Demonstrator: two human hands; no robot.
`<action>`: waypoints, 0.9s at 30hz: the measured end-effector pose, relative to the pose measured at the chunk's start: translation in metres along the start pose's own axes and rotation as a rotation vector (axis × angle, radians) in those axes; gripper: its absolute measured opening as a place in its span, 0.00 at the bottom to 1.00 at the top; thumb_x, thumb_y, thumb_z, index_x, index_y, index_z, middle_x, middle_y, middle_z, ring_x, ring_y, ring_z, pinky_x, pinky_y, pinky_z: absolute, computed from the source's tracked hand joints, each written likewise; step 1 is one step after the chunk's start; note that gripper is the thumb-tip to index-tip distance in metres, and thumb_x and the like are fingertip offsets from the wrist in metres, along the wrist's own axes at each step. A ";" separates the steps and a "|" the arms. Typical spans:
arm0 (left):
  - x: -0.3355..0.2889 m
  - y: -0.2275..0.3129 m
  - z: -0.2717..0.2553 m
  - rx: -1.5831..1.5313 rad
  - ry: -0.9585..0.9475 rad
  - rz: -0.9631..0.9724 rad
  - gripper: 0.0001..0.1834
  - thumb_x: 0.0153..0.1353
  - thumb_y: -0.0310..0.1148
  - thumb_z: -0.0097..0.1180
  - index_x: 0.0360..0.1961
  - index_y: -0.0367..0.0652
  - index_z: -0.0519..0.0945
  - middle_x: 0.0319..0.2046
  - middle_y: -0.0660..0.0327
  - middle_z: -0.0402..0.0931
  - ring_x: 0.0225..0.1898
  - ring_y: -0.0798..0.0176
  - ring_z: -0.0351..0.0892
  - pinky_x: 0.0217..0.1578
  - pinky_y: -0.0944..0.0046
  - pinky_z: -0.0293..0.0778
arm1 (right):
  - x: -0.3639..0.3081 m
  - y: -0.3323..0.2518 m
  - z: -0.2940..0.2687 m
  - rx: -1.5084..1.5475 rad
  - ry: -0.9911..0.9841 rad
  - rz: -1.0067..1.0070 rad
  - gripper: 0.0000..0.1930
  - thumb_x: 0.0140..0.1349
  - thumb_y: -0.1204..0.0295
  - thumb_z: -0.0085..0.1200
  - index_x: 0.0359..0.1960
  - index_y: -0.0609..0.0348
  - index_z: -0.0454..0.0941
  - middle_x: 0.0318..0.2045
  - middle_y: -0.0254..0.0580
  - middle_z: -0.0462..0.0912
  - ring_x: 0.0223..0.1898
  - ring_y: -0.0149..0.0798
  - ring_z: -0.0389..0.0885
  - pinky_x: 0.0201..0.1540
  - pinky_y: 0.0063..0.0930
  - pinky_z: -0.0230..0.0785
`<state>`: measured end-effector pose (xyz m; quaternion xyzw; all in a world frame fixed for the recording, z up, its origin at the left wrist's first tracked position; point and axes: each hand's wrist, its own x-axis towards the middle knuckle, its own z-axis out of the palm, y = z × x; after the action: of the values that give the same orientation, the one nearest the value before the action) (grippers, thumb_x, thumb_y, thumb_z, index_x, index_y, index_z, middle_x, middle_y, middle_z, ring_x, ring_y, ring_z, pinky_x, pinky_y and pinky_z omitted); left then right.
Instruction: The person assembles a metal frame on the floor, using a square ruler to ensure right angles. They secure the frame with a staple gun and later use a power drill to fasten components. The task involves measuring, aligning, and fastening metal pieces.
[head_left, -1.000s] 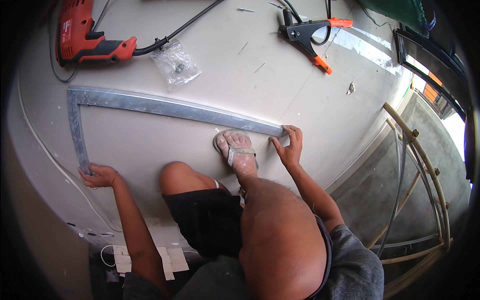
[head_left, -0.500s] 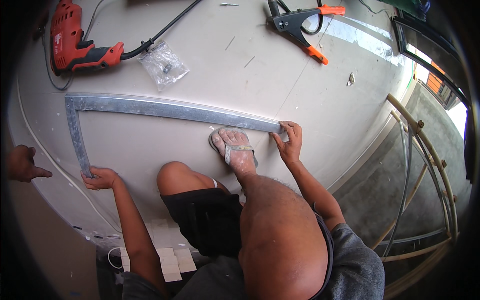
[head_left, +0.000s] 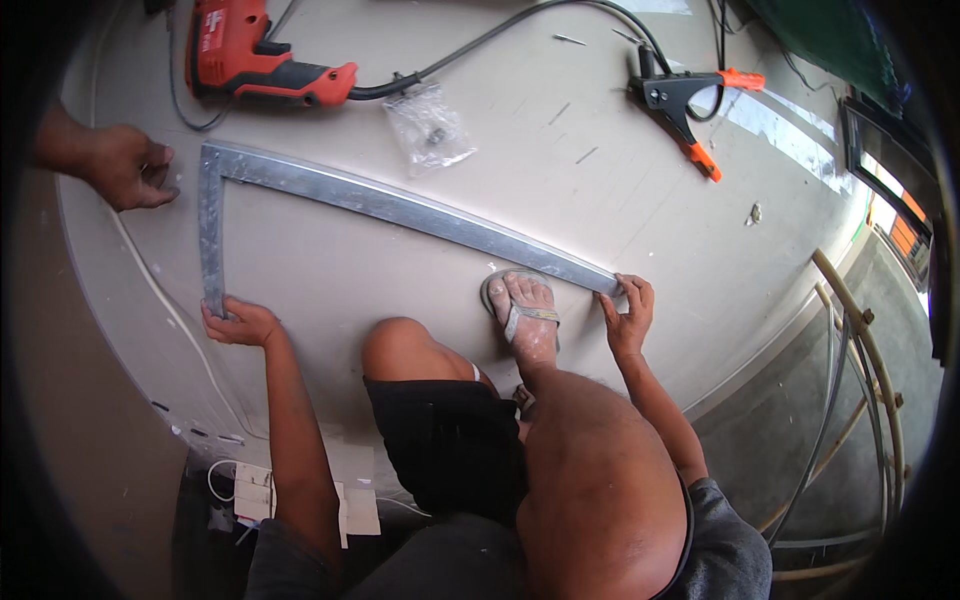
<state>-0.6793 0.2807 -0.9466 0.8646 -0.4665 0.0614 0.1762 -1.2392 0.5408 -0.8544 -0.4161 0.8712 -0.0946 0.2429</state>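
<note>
Open beige panel inside the angle
Bare beige panel lies open inside the L-shaped grey metal strip; a sandalled foot blocks its right end.

Seen from above, a person crouches on a beige board: left hand presses the short leg's end of an L-shaped metal strip, right hand grips the long leg's far end, w/ a sandalled foot planted just beside the strip near the right hand. Another person's hand sits at the left edge, near the strip's corner but not touching. Behind the strip lie a red drill w/ black cord, a small clear plastic bag & a black-orange hand tool, all apart from the hands.
</note>
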 end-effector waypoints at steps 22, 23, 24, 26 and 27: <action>0.005 0.017 -0.017 -0.220 0.047 -0.177 0.35 0.68 0.48 0.45 0.71 0.35 0.66 0.68 0.42 0.66 0.73 0.35 0.62 0.73 0.22 0.34 | 0.009 0.002 -0.004 -0.266 -0.211 -0.020 0.27 0.47 0.80 0.76 0.49 0.60 0.75 0.46 0.50 0.75 0.49 0.54 0.76 0.45 0.46 0.71; 0.003 0.016 -0.016 -0.235 0.056 -0.200 0.36 0.69 0.48 0.45 0.71 0.35 0.65 0.69 0.41 0.65 0.73 0.34 0.61 0.73 0.22 0.34 | 0.011 0.006 -0.003 -0.293 -0.216 -0.050 0.29 0.46 0.78 0.77 0.50 0.60 0.75 0.46 0.50 0.75 0.48 0.54 0.76 0.44 0.46 0.71; 0.001 0.018 -0.014 -0.248 0.066 -0.221 0.36 0.69 0.48 0.44 0.71 0.35 0.64 0.69 0.41 0.65 0.73 0.34 0.61 0.74 0.23 0.33 | 0.013 0.011 -0.004 -0.317 -0.221 -0.078 0.30 0.45 0.77 0.78 0.50 0.59 0.75 0.46 0.50 0.75 0.48 0.55 0.77 0.43 0.47 0.71; 0.002 0.018 -0.012 -0.269 0.089 -0.235 0.36 0.71 0.49 0.44 0.72 0.34 0.63 0.71 0.39 0.64 0.74 0.34 0.60 0.74 0.23 0.33 | 0.013 0.004 -0.003 -0.367 -0.241 -0.073 0.33 0.42 0.74 0.80 0.51 0.59 0.74 0.46 0.51 0.75 0.46 0.55 0.77 0.43 0.47 0.71; 0.002 0.018 -0.012 -0.276 0.100 -0.237 0.37 0.71 0.49 0.43 0.73 0.34 0.62 0.71 0.39 0.63 0.75 0.34 0.59 0.74 0.23 0.33 | 0.014 0.001 -0.003 -0.393 -0.249 -0.070 0.34 0.41 0.73 0.81 0.51 0.59 0.74 0.46 0.51 0.75 0.46 0.55 0.77 0.42 0.47 0.71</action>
<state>-0.6921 0.2742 -0.9302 0.8770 -0.3561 0.0183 0.3221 -1.2488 0.5310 -0.8568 -0.4938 0.8211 0.1204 0.2596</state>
